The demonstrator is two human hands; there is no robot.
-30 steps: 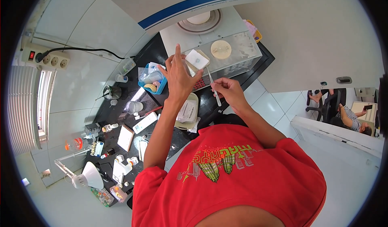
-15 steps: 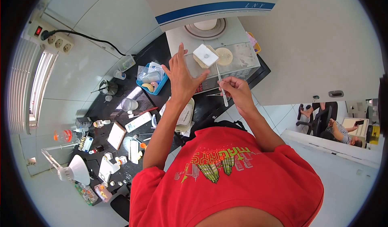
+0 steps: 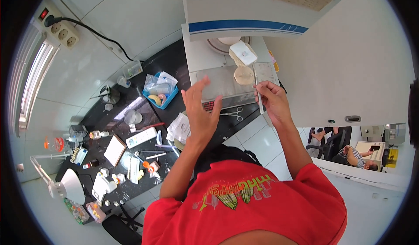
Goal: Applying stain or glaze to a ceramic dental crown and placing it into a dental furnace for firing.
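Observation:
My right hand (image 3: pixel 276 100) pinches a pair of long metal tweezers (image 3: pixel 260 102) between thumb and fingers. Their tips point away from me, close to the right corner of a white square pad (image 3: pixel 243 53); whether they grip it I cannot tell. A small greyish piece rests on the pad, and a beige plate shows beneath it. Just nearer to me, a round beige disc (image 3: pixel 243 75) lies on the metal ledge (image 3: pixel 218 77) of a white machine. My left hand (image 3: pixel 201 114) hovers at the ledge's left front, empty, with its fingers spread.
The machine's raised white upper part (image 3: pixel 248 9) overhangs a round platform (image 3: pixel 219 45). Scissor-like forceps (image 3: pixel 235 113) lie by the counter edge. To the left are a blue basket (image 3: pixel 162 103) of bags, a white remote-like device (image 3: pixel 141 137) and a lamp (image 3: pixel 72 188). Another person sits far right.
The white pad has moved away from me, from beside the round disc to beyond it, near the platform. My left hand has drawn back from the pad. The whole view has shifted.

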